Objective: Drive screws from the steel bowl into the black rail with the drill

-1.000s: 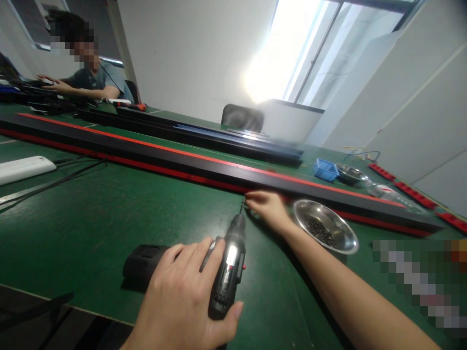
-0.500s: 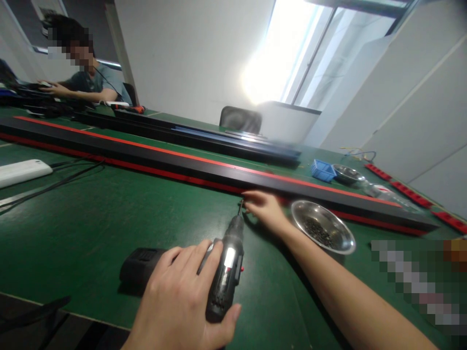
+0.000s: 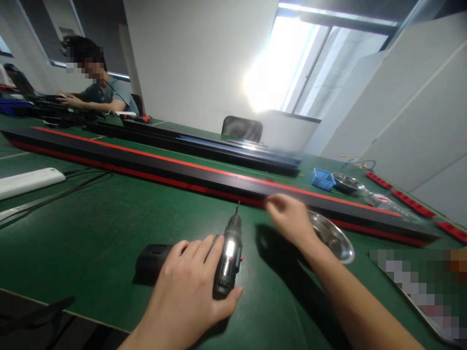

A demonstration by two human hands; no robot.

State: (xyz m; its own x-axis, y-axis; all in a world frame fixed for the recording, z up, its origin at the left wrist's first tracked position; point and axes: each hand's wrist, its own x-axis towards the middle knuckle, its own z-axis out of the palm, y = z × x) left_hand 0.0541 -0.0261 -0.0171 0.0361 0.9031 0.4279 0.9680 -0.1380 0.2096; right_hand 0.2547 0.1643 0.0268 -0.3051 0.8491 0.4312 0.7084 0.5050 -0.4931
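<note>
My left hand [image 3: 193,287] is wrapped over the black cordless drill [image 3: 230,257], which lies on its side on the green table [image 3: 91,233]. The drill's thin bit points away toward the long black bar with red edges [image 3: 175,167]. My right hand [image 3: 286,214] is raised above the table, just in front of the bar and left of the metal bowl [image 3: 337,238]. Its fingers are curled together and blurred; whatever they may hold cannot be made out. The arm and hand partly cover the bowl and its contents.
Behind the bar lie more dark bars [image 3: 204,146]. A blue basket [image 3: 323,179] and a second metal bowl [image 3: 348,183] stand at the back right. A white power strip [image 3: 32,182] with cables lies at left. A person [image 3: 109,95] sits at the far left.
My right hand has left the drill bit's tip, moving right and up off the table toward the bowl, with its fingers now curled. My left hand stays on the drill. The view has shifted slightly.
</note>
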